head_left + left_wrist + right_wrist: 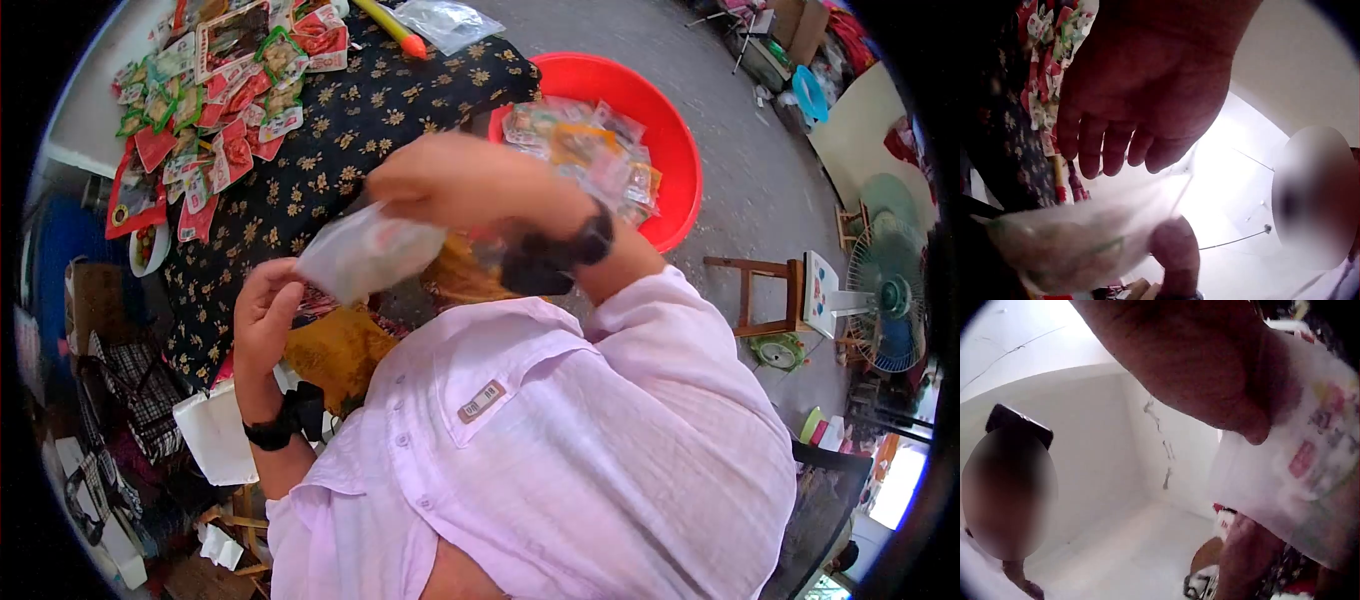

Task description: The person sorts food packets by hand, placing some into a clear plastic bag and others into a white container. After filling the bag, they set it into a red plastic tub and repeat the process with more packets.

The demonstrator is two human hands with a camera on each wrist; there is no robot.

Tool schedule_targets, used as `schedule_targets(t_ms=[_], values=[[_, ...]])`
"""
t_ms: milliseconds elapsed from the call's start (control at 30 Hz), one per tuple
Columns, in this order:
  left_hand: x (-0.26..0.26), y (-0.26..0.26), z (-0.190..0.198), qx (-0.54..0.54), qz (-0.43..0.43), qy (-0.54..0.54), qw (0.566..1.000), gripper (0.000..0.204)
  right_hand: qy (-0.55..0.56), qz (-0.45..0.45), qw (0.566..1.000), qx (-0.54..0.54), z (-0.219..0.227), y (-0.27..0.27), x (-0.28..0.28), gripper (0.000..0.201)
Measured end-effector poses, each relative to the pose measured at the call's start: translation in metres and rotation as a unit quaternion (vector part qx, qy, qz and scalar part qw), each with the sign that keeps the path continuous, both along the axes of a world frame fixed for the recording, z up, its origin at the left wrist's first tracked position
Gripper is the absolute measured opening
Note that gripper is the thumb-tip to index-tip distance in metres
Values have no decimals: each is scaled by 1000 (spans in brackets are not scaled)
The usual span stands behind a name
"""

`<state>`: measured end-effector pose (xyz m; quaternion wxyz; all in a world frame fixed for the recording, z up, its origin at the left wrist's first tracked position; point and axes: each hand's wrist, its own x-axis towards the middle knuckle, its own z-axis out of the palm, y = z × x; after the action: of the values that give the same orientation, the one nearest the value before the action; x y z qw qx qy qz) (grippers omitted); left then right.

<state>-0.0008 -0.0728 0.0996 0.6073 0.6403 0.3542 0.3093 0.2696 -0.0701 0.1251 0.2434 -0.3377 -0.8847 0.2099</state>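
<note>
A clear plastic bag point(365, 255) with small printed packets inside hangs from my right hand point(455, 180), which is blurred and pinches the bag near its edge. In the right wrist view the thumb of this hand lies against the bag point(1297, 456), and red and green print shows through the plastic. My left hand point(265, 315) is just beside the bag's lower left corner. The left wrist view shows that hand point(1147, 87) palm in view, its fingers loosely extended, apart from the bag point(1079, 244) and holding nothing.
Piled snack packets point(230, 100) cover the far left of a dark flowered cloth point(330, 150). A red basin point(680, 150) with several filled bags stands beyond my right hand. A yellow-orange stick point(390, 25) and another clear bag point(450, 22) lie at the back; a fan point(885, 290) is at the right.
</note>
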Motion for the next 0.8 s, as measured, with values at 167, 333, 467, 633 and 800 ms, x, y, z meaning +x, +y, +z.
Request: schedule_targets(t_ms=[167, 333, 467, 633, 800], values=[[-26, 18, -49, 34, 96, 254, 962, 16, 71, -177, 981, -42, -5, -29, 87, 12], [-57, 14, -92, 281, 58, 451, 845, 18, 34, -343, 936, -78, -54, -46, 144, 14], [-70, 3, -119, 402, 79, 481, 775, 17, 6, -457, 873, -171, -148, -43, 194, 20], [-69, -4, -130, 445, 112, 485, 745, 17, -1, -538, 804, -251, -277, -35, 261, 21], [-67, -6, -130, 419, 131, 503, 745, 16, -87, -574, 782, -225, -271, -20, 299, 22]])
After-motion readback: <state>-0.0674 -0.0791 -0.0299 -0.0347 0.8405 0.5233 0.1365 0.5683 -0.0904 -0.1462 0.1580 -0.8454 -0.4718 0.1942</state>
